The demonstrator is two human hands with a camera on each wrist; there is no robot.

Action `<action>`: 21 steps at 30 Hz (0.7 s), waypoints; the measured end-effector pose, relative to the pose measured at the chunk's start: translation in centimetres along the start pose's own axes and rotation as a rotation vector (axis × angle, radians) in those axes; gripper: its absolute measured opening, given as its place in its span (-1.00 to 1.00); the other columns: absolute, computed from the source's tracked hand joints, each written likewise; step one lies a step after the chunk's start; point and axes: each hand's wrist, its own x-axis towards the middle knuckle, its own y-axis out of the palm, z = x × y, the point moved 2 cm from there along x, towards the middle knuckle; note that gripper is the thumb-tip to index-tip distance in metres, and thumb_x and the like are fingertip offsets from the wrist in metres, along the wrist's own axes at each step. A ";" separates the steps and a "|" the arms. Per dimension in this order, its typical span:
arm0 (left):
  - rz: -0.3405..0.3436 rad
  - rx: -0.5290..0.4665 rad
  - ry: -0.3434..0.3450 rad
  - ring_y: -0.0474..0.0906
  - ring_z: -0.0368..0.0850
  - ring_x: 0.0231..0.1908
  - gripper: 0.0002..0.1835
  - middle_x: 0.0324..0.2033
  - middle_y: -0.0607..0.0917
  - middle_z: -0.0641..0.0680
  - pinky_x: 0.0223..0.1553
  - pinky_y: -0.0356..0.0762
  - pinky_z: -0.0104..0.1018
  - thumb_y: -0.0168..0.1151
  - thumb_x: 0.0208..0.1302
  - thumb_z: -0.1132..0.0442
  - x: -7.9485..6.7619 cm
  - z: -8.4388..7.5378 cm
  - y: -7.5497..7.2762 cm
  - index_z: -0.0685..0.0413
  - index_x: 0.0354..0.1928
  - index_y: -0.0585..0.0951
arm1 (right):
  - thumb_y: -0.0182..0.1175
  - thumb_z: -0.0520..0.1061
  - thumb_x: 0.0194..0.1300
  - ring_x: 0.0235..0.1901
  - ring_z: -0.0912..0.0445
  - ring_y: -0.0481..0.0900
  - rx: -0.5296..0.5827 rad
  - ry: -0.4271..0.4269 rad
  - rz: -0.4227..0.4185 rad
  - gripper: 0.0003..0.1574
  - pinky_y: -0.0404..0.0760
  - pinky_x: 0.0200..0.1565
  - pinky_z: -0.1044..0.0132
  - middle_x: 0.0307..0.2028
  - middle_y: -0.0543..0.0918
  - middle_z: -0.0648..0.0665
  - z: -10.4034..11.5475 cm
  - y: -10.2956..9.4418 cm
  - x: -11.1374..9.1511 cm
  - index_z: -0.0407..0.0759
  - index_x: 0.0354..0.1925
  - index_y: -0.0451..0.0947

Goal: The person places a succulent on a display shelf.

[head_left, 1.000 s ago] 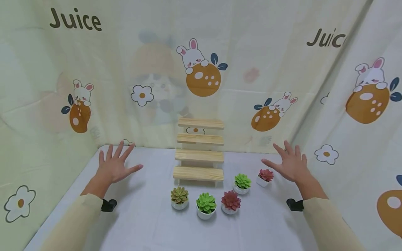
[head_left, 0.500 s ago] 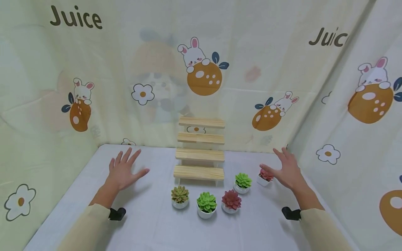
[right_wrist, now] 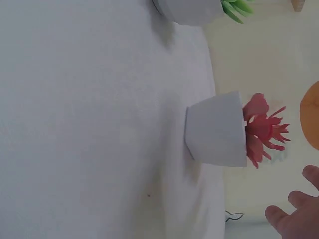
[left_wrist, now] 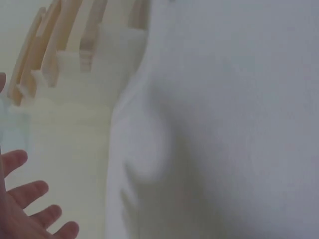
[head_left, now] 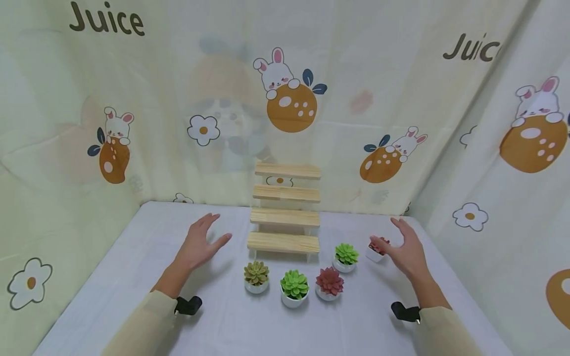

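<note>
My left hand (head_left: 198,247) hovers over the white tabletop, left of the wooden tiered shelf (head_left: 284,242), its fingers extended and holding nothing. The right hand (head_left: 407,252), also bare of any object, is spread beside a small red succulent in a square white pot (head_left: 375,255); in the head view its thumb overlaps the leaves. The right wrist view shows that square pot (right_wrist: 217,130) apart from the fingertips (right_wrist: 276,216). Left of it stands a bright green succulent (head_left: 346,254). Nearer the front are a dark red succulent (head_left: 329,281), another green succulent (head_left: 294,284) and an olive-coloured succulent (head_left: 256,273).
The shelf has several wooden steps and stands at the table's back edge. A printed cloth curtain (head_left: 222,99) hangs behind and along both sides. White cloth (head_left: 249,331) covers the table. Black wrist cameras (head_left: 189,305) sit on both wrists.
My left hand has moved right and lower in the view, toward the shelf. The right hand has shifted slightly left and down, to the square-potted red succulent. The plants stay put.
</note>
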 end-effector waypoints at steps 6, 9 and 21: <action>0.071 -0.110 -0.108 0.17 0.11 0.35 -0.14 0.35 0.30 0.11 0.34 0.20 0.15 0.03 0.14 -0.42 0.7 -1.0 1.5 -0.10 0.38 0.24 | 0.26 0.40 0.05 0.41 -0.22 -0.03 0.105 0.029 -0.018 0.19 0.21 0.26 -0.32 0.45 0.01 -0.23 -0.2 0.6 -0.4 0.03 0.46 -0.03; 0.093 -0.138 -0.131 0.23 0.11 0.32 -0.18 0.32 0.35 0.11 0.30 0.28 0.14 0.05 0.16 -0.39 1.0 -1.3 2.2 -0.10 0.36 0.27 | 0.29 0.36 0.05 0.40 -0.22 0.00 0.170 0.053 -0.025 0.17 0.24 0.28 -0.28 0.45 0.03 -0.21 -0.5 0.9 -0.4 0.03 0.46 0.00; 0.229 -0.345 -0.184 0.56 -0.01 0.04 -0.42 0.04 0.62 0.06 0.02 0.61 -0.08 0.23 0.23 -0.04 1.9 -1.4 5.0 0.06 0.24 0.44 | 0.35 0.28 0.02 0.36 -0.11 0.14 0.341 0.137 -0.003 0.17 0.30 0.30 -0.16 0.41 0.17 -0.16 -2.6 3.2 -0.4 0.03 0.44 0.03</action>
